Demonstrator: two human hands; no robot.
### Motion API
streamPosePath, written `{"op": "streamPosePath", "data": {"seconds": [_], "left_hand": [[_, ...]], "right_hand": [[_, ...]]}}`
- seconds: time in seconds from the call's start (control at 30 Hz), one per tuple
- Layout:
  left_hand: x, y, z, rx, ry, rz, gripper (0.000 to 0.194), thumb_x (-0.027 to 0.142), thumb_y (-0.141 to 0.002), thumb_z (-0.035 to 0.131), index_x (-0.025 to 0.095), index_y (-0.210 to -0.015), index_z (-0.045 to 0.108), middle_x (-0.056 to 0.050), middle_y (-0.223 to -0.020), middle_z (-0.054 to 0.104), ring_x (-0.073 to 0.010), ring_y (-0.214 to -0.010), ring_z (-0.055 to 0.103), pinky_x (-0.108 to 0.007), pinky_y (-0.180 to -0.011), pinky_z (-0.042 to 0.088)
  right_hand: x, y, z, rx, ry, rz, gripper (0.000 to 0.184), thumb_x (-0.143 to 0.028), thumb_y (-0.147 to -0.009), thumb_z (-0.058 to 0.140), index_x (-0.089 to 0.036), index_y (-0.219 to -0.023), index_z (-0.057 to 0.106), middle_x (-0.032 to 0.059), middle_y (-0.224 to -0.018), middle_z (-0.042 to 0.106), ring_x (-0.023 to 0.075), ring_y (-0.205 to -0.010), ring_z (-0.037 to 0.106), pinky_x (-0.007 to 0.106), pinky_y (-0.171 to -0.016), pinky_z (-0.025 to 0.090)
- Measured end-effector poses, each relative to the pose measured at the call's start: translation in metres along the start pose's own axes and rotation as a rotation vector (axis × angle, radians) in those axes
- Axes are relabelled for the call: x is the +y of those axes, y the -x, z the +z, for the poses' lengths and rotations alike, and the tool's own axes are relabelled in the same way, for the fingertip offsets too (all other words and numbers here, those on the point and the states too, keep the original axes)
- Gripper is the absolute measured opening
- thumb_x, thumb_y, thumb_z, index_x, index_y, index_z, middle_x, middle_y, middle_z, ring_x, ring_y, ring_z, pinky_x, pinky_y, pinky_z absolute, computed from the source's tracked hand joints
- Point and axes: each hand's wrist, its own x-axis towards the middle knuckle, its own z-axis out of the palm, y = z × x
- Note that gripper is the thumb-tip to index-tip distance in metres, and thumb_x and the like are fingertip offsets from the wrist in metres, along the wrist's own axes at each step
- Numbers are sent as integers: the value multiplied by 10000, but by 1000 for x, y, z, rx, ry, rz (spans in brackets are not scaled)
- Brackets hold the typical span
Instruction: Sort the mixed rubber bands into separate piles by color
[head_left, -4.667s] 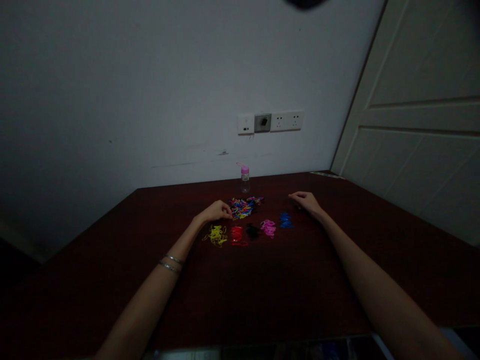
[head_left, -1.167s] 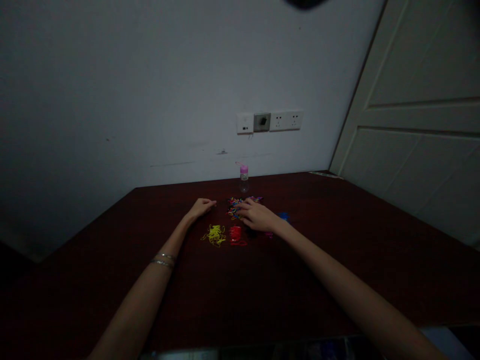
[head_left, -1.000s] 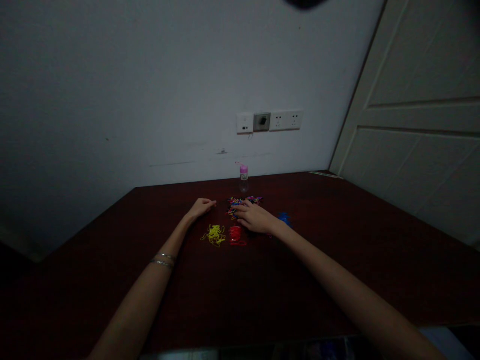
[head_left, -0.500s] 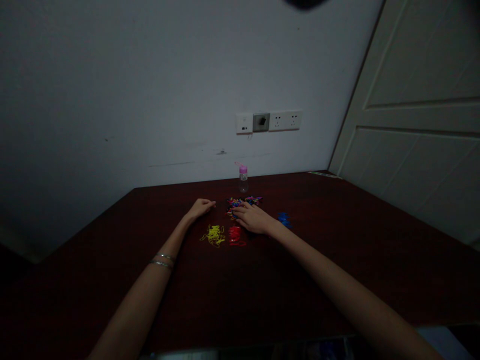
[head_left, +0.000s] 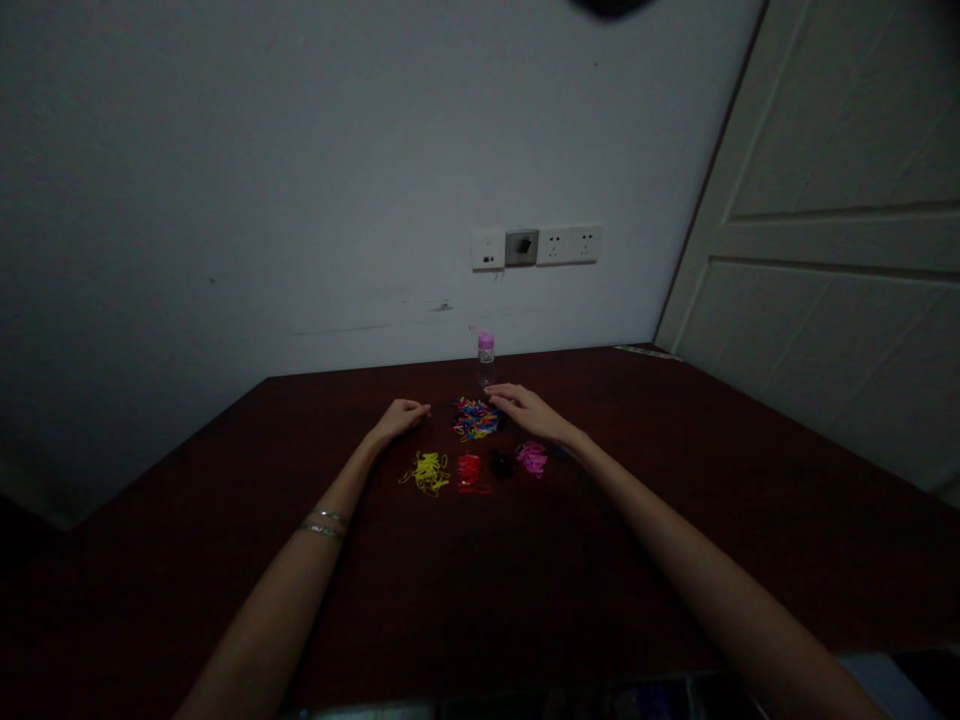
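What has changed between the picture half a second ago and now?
The right hand has moved farther out, toward the bottle, bringing the black bands and pink bands into view; whether it grips anything is unclear. The left hand, yellow bands, red bands and bottle stayed put.

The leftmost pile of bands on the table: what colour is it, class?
Yellow; the leftmost pile shows best in the head view.

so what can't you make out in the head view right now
In the head view:
Blue bands: almost wholly hidden by the right arm.
Right hand: covers part of the mixed pile; its grip is unclear.
Left hand: too small and dark to tell whether it pinches anything.
Black bands: too dark to separate.
Bottle label: too small to read.
Items at the bottom: dark, cut off by the frame edge.
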Motion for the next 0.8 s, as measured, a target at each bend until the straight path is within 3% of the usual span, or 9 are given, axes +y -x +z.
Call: {"op": "streamPosePath", "data": {"seconds": [0.13,0.27,0.43,0.63,0.8], "left_hand": [[5,3,2,15,5,-5,433,547,-643,588,116,-675,628,59,-409,353,-63,-390,278,-205,-400,172],[18,6,6,70,-23,35,388,497,-647,606,111,-643,650,43,-400,389,-68,-405,296,-205,-409,190],[51,10,22,113,-3,198,333,422,-651,624,93,-640,681,-29,-560,587,-96,-527,443,-203,-486,299],[98,27,54,138,152,262,317,410,-643,650,103,-705,699,-26,-581,611,-97,-522,467,-210,-494,319],[121,41,71,132,278,272,280,357,-647,669,102,-757,704,-34,-610,629,-99,-538,488,-209,-496,337]], "right_hand": [[3,-1,-25,81,-464,249,372,-460,-829,461,-224,-1048,648,65,-1229,565,228,-1113,509,405,-879,437],[-3,3,-47,117,-707,287,377,-467,-842,436,-217,-1014,659,69,-1236,563,227,-1184,453,390,-892,431],[-10,7,-62,140,-774,278,401,-483,-859,381,-219,-995,650,59,-1236,564,227,-1210,429,395,-927,412],[-11,7,-67,121,-861,260,435,-508,-858,342,-223,-983,646,43,-1256,548,214,-1210,428,402,-942,395],[-11,7,-67,104,-811,253,506,-558,-854,294,-217,-1020,629,56,-1258,544,221,-1206,434,406,-929,405]]}}
